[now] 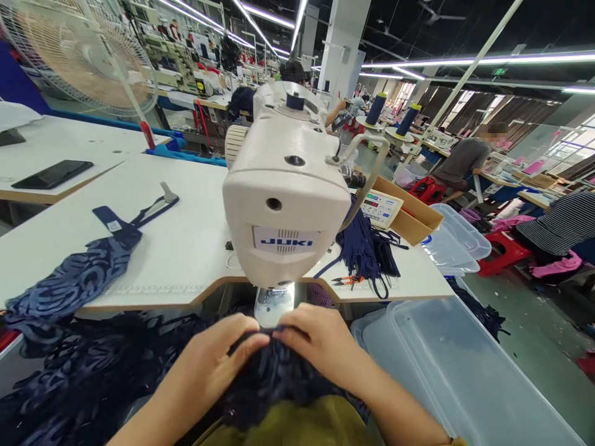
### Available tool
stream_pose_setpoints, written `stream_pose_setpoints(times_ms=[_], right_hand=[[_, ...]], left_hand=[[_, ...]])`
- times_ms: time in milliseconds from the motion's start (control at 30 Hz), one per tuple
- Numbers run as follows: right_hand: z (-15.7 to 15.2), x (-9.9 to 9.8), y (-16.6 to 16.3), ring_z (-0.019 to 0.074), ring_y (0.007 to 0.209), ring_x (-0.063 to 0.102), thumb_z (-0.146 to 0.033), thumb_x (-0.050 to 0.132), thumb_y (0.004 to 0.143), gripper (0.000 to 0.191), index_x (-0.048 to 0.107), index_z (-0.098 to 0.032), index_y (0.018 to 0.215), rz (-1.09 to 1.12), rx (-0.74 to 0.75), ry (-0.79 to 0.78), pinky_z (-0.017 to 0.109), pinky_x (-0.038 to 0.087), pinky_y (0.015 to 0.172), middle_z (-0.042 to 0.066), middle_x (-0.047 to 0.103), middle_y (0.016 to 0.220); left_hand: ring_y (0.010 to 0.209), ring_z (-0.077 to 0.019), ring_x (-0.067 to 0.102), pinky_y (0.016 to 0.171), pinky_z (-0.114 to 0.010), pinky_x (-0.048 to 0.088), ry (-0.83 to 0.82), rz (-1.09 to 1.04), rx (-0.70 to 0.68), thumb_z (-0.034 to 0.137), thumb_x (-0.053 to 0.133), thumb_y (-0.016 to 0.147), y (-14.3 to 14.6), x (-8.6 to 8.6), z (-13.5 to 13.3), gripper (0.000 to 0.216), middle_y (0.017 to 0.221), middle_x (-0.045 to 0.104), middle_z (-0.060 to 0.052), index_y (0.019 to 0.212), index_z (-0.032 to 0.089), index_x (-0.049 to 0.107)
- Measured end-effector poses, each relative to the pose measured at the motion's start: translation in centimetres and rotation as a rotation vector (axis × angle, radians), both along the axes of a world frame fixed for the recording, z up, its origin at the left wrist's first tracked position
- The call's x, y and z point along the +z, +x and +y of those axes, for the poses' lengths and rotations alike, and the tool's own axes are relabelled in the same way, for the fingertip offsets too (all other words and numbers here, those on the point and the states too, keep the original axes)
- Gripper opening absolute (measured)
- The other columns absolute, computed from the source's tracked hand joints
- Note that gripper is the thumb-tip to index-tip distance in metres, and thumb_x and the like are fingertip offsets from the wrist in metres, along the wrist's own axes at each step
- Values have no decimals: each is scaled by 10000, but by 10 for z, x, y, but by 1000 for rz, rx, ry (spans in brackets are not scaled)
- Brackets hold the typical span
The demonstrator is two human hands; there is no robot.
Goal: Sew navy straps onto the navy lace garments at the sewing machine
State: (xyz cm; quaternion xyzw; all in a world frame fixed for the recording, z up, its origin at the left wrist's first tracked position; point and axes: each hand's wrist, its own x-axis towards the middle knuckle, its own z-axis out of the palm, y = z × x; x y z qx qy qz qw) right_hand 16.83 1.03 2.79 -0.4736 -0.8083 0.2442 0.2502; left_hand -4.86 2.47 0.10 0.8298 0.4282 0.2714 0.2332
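Note:
Both hands meet at the front of a white JUKI sewing machine (286, 204), just below its needle area. My left hand (218, 350) pinches the edge of a dark navy garment (274, 365) between thumb and fingers. Close beside it, my right hand (320, 337) grips the same edge, its fingertips near the metal plate (274, 306) under the machine head. The garment hangs down toward my lap, and its exact shape is hidden by my hands and forearms. The needle itself cannot be made out.
A patterned navy garment (79, 272) lies on the left of the white table (186, 248). Navy straps (357, 241) and orange thread snips (348, 280) lie at right, by a control panel (381, 207). Clear plastic bins (446, 353) stand right; a phone (53, 174) and fan (88, 59) left.

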Motion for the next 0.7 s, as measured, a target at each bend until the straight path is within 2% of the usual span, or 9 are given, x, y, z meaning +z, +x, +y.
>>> stream_pose_setpoints(times_ms=[67,100,167,233,300,367,433,567,700], right_hand=[[11,-7,-6,137,727,568,-364,511,932,200,662,-249,872,23,-170,18,220,349,631,-16,627,780],[16,-11,-8,138,708,556,-355,530,918,179,648,-241,846,53,-232,-1,224,339,617,-19,618,761],[23,-20,-12,131,654,529,-336,561,882,125,600,-227,834,156,-330,-85,228,331,601,-36,589,709],[28,-28,-14,119,585,484,-336,570,853,122,538,-219,849,314,-384,-198,227,334,586,-61,536,640],[31,-33,-14,110,530,434,-337,547,848,138,481,-217,868,477,-383,-311,224,336,563,-84,479,581],[35,-36,-12,104,487,379,-332,510,856,127,455,-219,873,582,-378,-393,220,322,533,-104,418,531],[39,-38,-10,104,472,356,-327,485,860,112,463,-218,874,607,-389,-410,221,315,523,-109,381,515],[49,-36,-5,109,480,393,-292,456,863,112,497,-205,920,536,-365,-326,227,332,534,-98,401,530],[52,-30,-4,120,507,430,-261,453,858,78,505,-208,881,315,-372,-196,230,289,526,-81,447,546]], left_hand=[[823,-149,638,760,-239,504,328,48,142,400,509,907,-1,1,7,225,880,671,-5,991,232,632],[940,-176,628,874,-293,484,465,79,168,347,537,899,-1,1,10,225,975,675,-27,1077,237,619],[1129,-186,564,1050,-361,376,621,137,83,211,536,894,2,0,15,340,1148,653,-34,1230,261,551],[1204,-145,521,1101,-323,315,624,178,-86,114,467,897,6,-3,17,460,1251,621,-16,1330,270,466],[1220,-124,509,1069,-282,330,573,195,-181,87,396,904,10,-6,17,502,1288,607,-12,1375,259,417],[1230,-140,501,1029,-301,334,533,217,-142,98,372,908,13,-9,16,494,1290,608,-7,1366,271,431],[1213,-153,505,994,-320,316,527,264,-93,123,379,911,16,-11,14,467,1267,622,20,1329,308,473],[1190,-217,482,956,-363,304,560,309,11,184,421,905,21,-13,8,408,1237,636,28,1282,302,521],[1144,-227,500,938,-384,298,605,291,151,159,410,895,30,-10,0,380,1189,660,20,1224,271,564]])
